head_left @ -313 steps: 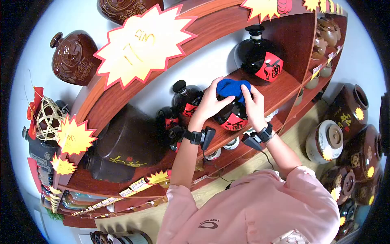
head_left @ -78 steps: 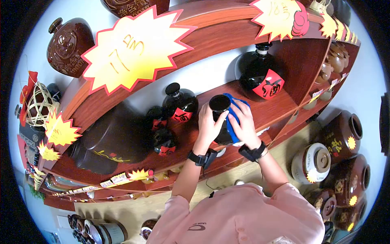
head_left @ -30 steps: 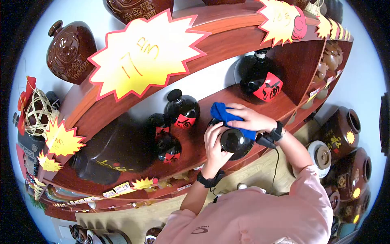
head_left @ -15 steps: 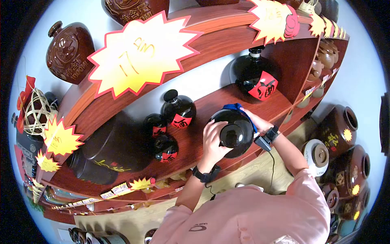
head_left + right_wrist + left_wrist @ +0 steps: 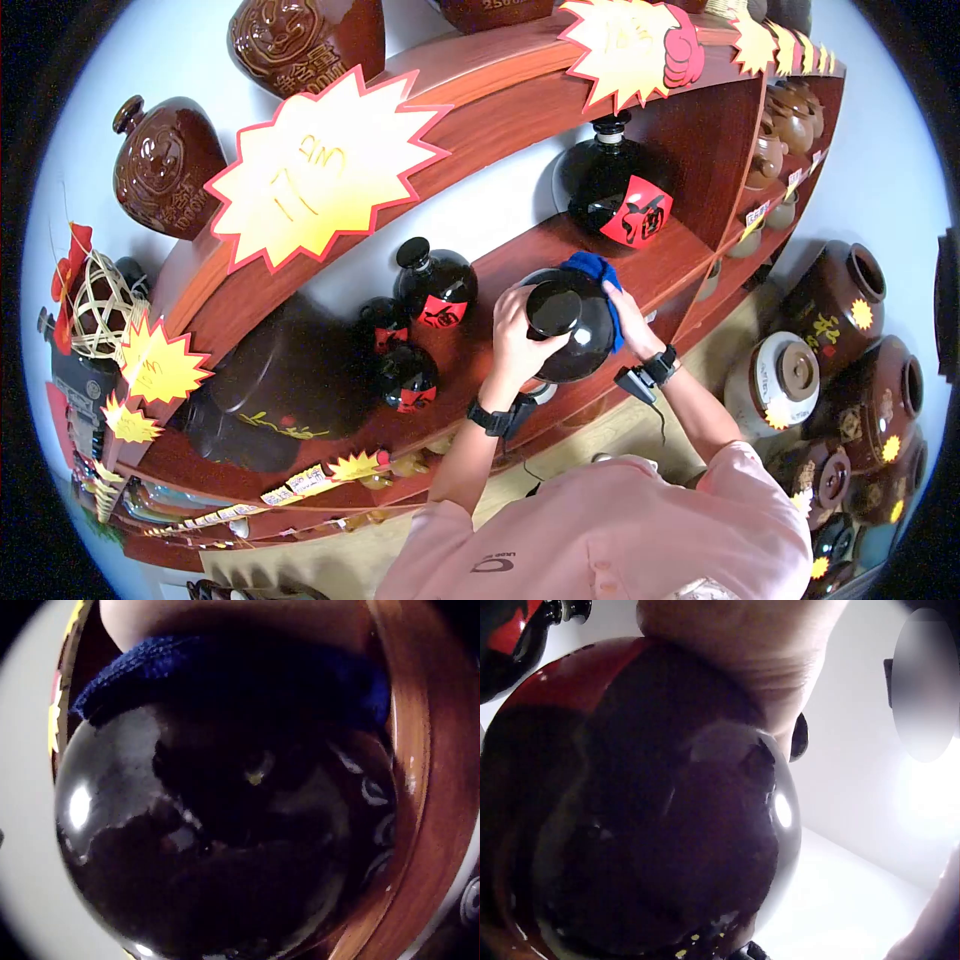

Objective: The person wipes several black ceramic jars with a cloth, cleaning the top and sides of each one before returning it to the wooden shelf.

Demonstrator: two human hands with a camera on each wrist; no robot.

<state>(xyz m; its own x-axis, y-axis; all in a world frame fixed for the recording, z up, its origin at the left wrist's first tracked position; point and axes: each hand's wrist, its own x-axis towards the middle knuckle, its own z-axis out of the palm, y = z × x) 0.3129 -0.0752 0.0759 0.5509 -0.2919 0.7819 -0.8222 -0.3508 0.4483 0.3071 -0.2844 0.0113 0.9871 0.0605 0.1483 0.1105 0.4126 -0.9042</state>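
A glossy black round-bellied liquor bottle (image 5: 592,348) is tilted over the shelf in the head view, its dark stopper (image 5: 553,307) facing up toward me. My left hand (image 5: 517,340) grips it around the neck, thumb across the near side. On the bottle's right side, my right hand (image 5: 630,318) holds a blue cloth (image 5: 597,268) against the belly. The right wrist view shows the cloth (image 5: 142,671) bunched between hand and glaze. In the left wrist view a red label (image 5: 585,682) shows on the bottle, beneath the left hand (image 5: 742,645).
Several smaller black bottles (image 5: 437,285) with red labels stand left on the wooden shelf (image 5: 500,270). A large black bottle (image 5: 612,190) stands behind. A big price tag (image 5: 320,170) hangs from the shelf's arch. Brown and white jars (image 5: 772,385) crowd the floor at right.
The bottle has turned and tipped between the hands, its stopper swinging up and left from low on the belly. The cloth has moved from across its top to its right side.
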